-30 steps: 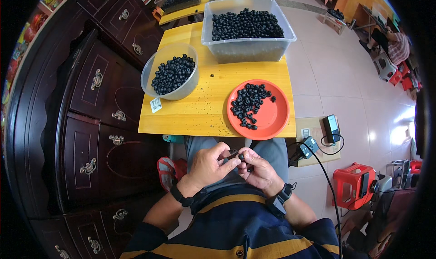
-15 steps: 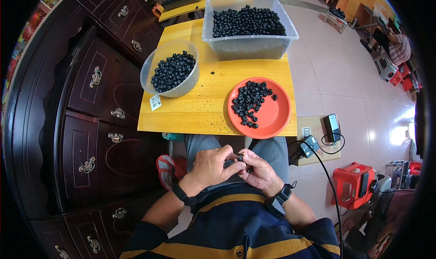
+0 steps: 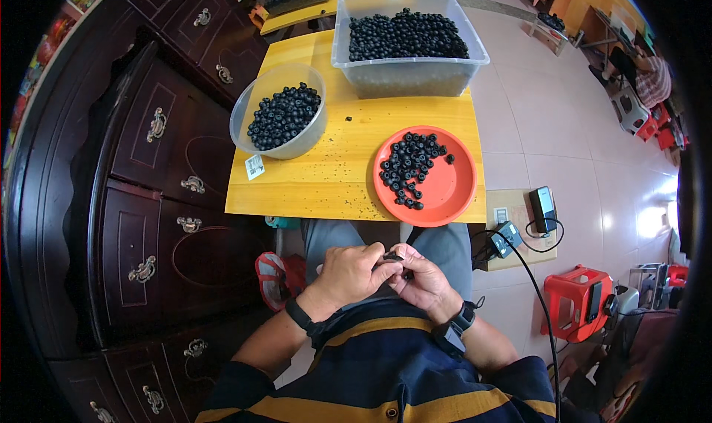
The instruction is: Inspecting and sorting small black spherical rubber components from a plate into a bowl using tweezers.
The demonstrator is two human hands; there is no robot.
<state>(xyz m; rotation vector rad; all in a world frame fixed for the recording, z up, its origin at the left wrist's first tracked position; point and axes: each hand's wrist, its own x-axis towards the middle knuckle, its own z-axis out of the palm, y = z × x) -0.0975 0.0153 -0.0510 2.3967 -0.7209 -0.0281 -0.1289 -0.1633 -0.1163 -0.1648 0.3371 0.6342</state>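
Observation:
Above my lap, just in front of the table edge, both hands meet at the fingertips. My left hand (image 3: 347, 273) is closed, with thumb and forefinger pinched at a small dark piece (image 3: 393, 257). The fingers of my right hand (image 3: 426, 283) are closed round the other side, and another black bit shows beneath them. The kind of the dark piece cannot be made out. On the table, nearest my right hand, an orange-red plate (image 3: 452, 194) carries small black round pieces (image 3: 404, 163), several showing a hollow or hole on top.
A clear round tub (image 3: 297, 147) and a large clear bin (image 3: 411, 70), both holding similar pieces, stand on the yellow table (image 3: 311, 185). A dark drawer cabinet (image 3: 141, 223) stands close on the left. Right of me are a cable, electronic devices (image 3: 506, 237) and a red stool (image 3: 575, 304).
My left hand has shifted slightly to the right and turned a little at the fingertips. The dark piece between the fingers has tilted. Things on the table stay put.

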